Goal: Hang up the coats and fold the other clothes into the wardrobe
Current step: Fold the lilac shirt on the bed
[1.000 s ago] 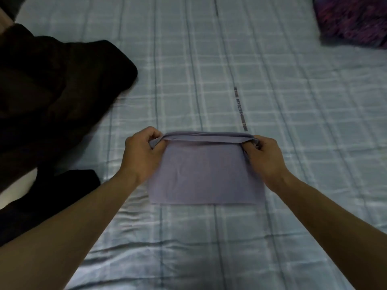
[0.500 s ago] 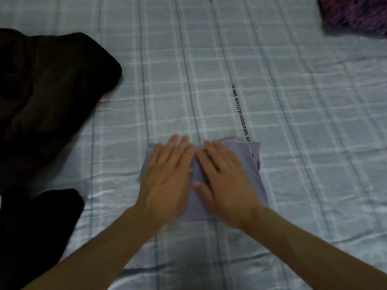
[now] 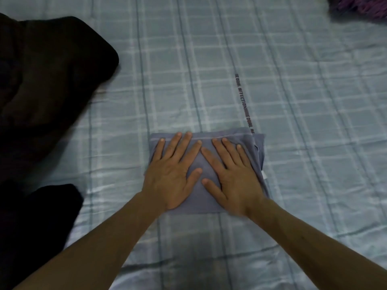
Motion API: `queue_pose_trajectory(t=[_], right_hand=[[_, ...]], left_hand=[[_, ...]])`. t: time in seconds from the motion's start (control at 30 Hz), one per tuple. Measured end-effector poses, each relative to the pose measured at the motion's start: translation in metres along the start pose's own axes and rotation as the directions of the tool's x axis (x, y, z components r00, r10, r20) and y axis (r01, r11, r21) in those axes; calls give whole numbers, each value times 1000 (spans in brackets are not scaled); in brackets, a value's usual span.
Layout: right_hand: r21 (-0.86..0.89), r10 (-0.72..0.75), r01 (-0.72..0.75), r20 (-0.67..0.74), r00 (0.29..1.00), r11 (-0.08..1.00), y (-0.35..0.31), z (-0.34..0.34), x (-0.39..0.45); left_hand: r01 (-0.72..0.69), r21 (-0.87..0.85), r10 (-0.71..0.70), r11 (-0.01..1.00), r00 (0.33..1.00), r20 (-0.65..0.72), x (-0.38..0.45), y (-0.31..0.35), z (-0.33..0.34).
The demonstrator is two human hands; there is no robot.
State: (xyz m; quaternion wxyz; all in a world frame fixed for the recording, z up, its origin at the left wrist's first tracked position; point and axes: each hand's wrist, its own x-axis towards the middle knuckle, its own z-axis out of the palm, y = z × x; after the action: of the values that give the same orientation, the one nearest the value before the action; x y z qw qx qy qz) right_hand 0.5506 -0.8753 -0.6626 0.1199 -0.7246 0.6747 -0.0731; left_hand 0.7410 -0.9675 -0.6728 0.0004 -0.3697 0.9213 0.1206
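Both hands lie flat on a folded blue-grey garment on the bed: the left hand and the right hand rest side by side, fingers straight and spread, pressing the cloth down without closing round any of it, so neither grip has hold of anything. The garment sits directly under the palms as a compact rectangle, its far folded edge just beyond the fingertips and a small white tag showing at its edge to the right of the right hand. This piece looks folded and is getting a last smoothing; it has yet to go into the wardrobe, which is not in view. Well off to the left of the left hand lies a heap of dark clothes, unfolded, with more dark cloth nearer the left forearm, so most of the job seems to remain. Whether any of that heap is a coat cannot be told. A purple fabric lies far beyond the right hand.
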Motion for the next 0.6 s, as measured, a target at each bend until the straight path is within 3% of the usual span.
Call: queue_pose_trajectory(t=[0.17, 0.23, 0.33, 0.43, 0.6], right_hand=[[-57, 15, -14, 16, 1000, 998, -3, -10, -7], [-51, 32, -30, 21, 999, 998, -1, -14, -14], [-13, -26, 26, 6, 1000, 1000, 2, -18, -33], [-28, -139, 141, 39, 989, 990, 7, -21, -56], [-46, -149, 151, 44, 988, 988, 9, -23, -61]], left_hand=[[-13, 85, 17, 996, 999, -37, -12, 6, -19], [-80, 149, 98, 986, 988, -118, -23, 12, -24], [-218, 97, 234, 971, 948, -216, -46, 17, -23], [-233, -3, 231, 972, 964, -130, -65, 14, -20], [-198, -30, 196, 980, 979, -57, -61, 17, -21]])
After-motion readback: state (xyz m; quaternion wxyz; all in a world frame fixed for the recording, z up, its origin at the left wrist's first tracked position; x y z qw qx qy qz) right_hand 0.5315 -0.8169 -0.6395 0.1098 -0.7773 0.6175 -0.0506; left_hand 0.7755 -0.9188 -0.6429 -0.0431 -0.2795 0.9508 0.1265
